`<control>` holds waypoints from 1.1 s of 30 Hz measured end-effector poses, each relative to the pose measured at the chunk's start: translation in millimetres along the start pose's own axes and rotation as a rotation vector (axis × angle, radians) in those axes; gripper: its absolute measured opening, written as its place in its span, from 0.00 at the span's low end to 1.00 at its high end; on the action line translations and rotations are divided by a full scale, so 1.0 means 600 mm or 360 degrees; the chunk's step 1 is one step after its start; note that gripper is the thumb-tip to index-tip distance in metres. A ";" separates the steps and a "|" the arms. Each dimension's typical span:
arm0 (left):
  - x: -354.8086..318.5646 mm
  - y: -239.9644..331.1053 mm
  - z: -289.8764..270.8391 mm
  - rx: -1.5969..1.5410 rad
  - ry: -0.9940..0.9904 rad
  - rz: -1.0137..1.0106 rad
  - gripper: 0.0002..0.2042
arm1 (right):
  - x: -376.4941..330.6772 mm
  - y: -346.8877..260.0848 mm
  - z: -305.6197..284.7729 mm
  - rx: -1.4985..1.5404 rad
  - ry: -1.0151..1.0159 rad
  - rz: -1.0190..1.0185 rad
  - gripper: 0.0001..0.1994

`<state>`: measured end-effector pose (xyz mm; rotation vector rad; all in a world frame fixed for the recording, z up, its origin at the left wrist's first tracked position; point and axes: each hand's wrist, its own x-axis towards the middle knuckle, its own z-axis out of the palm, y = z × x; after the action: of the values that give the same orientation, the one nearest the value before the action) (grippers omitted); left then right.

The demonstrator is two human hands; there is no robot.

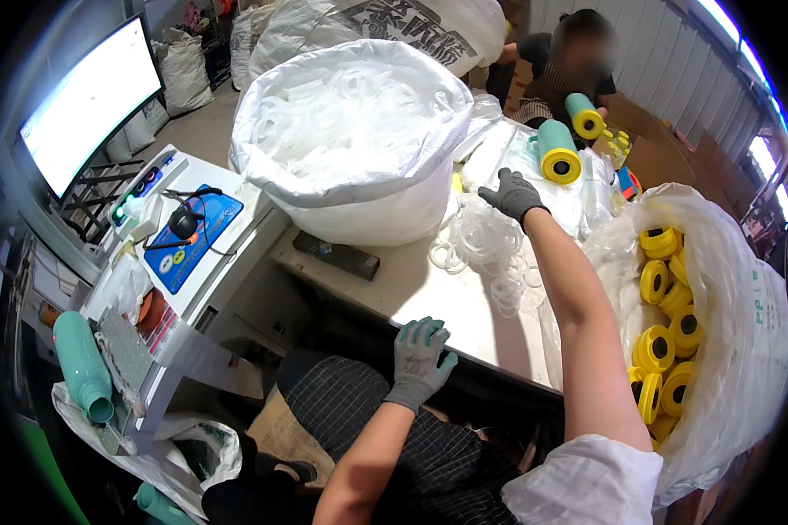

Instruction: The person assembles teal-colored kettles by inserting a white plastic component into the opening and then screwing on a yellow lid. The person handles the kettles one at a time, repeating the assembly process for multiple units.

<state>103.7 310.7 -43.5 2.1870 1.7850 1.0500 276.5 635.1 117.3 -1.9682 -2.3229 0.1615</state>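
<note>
My right hand (514,196), in a grey glove, is stretched over the table with its fingers apart and nothing visible in them. Just below it lies a loose pile of translucent rings (490,234). A teal bottle with a yellow lid (558,153) lies beyond the hand, on clear plastic bags (518,150). My left hand (418,357), gloved in grey with teal fingertips, hovers by the table's near edge above my lap. Its thumb stands away from loosely bent fingers, and it holds nothing that I can see.
A big white woven sack (451,166) full of translucent rings stands at the back. Right, a clear bag (735,289) holds yellow lids. Across the table a person (569,70) is near a second teal bottle (581,112). Left are a monitor (96,101) and an open teal bottle (83,363).
</note>
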 end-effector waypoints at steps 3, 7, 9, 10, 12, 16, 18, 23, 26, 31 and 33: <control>0.002 -0.001 -0.001 -0.0025 -0.0033 0.0016 0.20 | 0.003 0.015 0.003 0.0023 0.0091 -0.0080 0.40; 0.001 -0.003 -0.002 -0.0013 -0.0036 -0.0019 0.20 | -0.002 0.018 -0.020 0.0179 0.0247 -0.0161 0.33; 0.001 -0.002 -0.002 -0.0031 -0.0086 -0.0038 0.19 | 0.001 0.031 -0.027 0.0221 0.0254 -0.0141 0.32; 0.004 -0.001 0.000 -0.0043 -0.0099 -0.0036 0.19 | -0.002 0.038 -0.033 0.0213 0.0249 -0.0108 0.29; 0.009 0.002 0.003 -0.0052 -0.0086 -0.0015 0.19 | -0.006 0.053 -0.038 0.0351 0.0329 -0.0109 0.24; 0.011 -0.006 0.005 -0.0045 0.0023 0.0041 0.19 | -0.019 0.032 -0.026 0.0441 0.0736 -0.0353 0.20; 0.004 -0.015 0.006 -0.0077 0.0125 0.0065 0.21 | -0.050 -0.003 -0.005 0.0708 0.1060 -0.0914 0.14; -0.010 -0.008 0.009 -0.0251 0.0159 -0.0163 0.16 | -0.284 -0.217 0.030 0.1006 0.0500 -0.1596 0.14; -0.079 0.027 -0.066 -0.0214 0.0738 -0.0028 0.14 | -0.384 -0.259 0.110 0.1117 0.0325 -0.1822 0.16; -0.347 0.006 -0.372 0.0226 0.1180 -0.0472 0.12 | -0.486 -0.352 0.204 0.1169 -0.0077 -0.1889 0.22; -0.493 -0.019 -0.467 0.0469 0.1297 -0.1294 0.14 | -0.510 -0.371 0.220 0.1109 -0.0031 -0.1940 0.24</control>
<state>-85.4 -41.6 34.6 0.8626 2.9075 1.5890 90.8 294.3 17.0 -0.1361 -2.5019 0.7137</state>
